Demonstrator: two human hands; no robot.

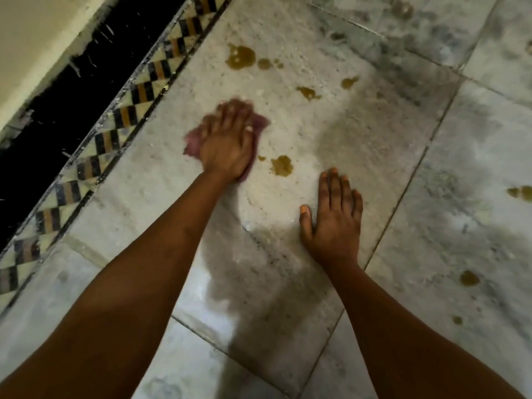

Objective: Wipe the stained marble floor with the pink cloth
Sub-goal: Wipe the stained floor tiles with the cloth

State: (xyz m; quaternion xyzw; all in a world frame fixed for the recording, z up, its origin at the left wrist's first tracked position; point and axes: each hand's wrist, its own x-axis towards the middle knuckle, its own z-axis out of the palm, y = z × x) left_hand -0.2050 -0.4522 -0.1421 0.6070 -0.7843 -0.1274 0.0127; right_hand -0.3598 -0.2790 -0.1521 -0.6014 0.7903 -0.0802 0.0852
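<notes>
The marble floor point(374, 145) runs beside a checkered border strip point(123, 116). The right hand point(334, 223) lies flat on it, fingers straight, holding nothing. The left hand point(227, 142) presses flat on the pink cloth point(193, 144), just beside a yellowish-brown stain point(282, 165).

Left hand point(227, 142) on cloth point(192, 145), right hand point(334, 223) on floor point(316, 133) beside it

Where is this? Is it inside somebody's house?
Probably indoors, at the edge of a room or hallway. The floor is marble slabs, a checkered tile border runs near a cream wall, and a left hand presses a pink cloth near brown spills.
</notes>
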